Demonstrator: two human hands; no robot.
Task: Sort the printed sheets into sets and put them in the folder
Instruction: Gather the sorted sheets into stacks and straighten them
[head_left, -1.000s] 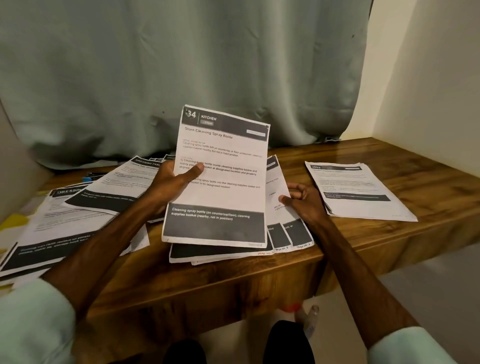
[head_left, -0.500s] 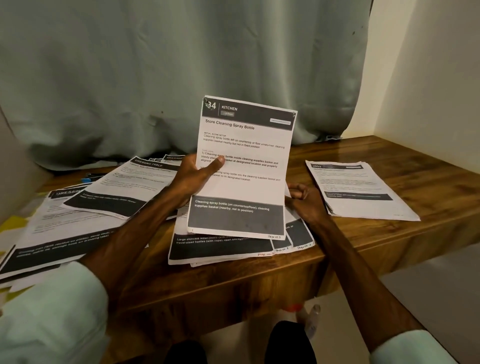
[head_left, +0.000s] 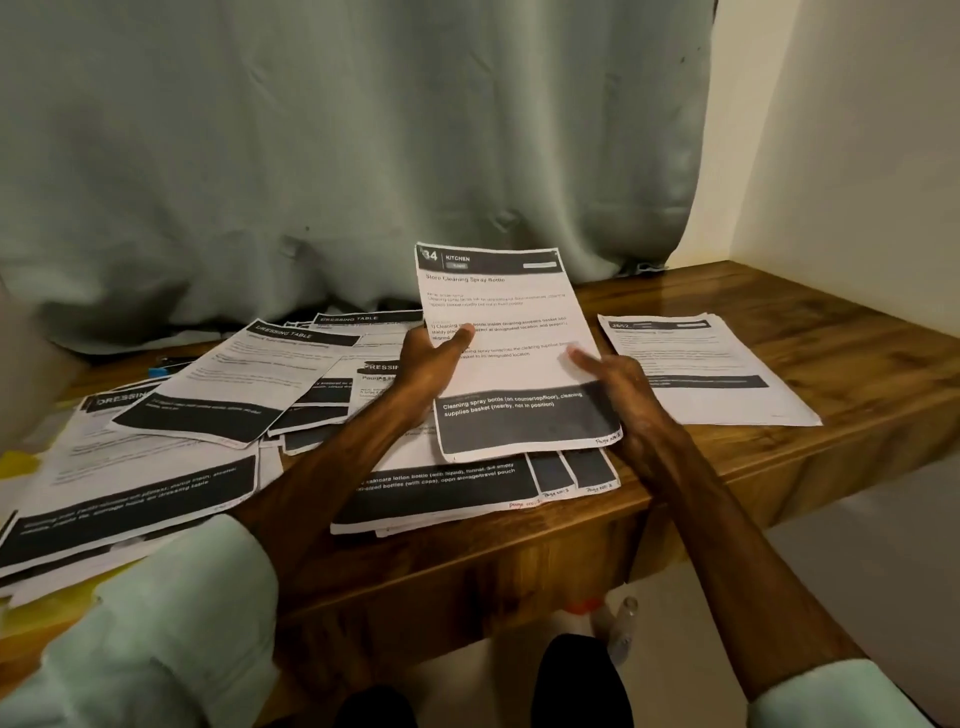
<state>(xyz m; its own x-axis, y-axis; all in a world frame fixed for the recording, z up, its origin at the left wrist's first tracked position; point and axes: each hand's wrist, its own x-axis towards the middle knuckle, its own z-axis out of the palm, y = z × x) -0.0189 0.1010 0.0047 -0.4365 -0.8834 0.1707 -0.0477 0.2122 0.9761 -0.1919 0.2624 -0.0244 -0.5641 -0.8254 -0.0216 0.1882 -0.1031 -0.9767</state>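
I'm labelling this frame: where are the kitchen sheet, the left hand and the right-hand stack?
Kitchen sheet (head_left: 519, 373): head view, blank middle of page.
Left hand (head_left: 429, 364): head view, back of hand.
Right-hand stack (head_left: 727, 404): head view, top page's lower margin.

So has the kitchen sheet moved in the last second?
Yes. The kitchen sheet, held in the left hand, has shifted right, closer to the separate stack lying to its right.

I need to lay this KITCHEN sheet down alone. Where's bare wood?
Bare table behind the right stack, toward the wall corner, and a strip in front of it along the edge. The left half is crowded with overlapping DRESSING TABLE sheets; the fanned pile fills the middle.
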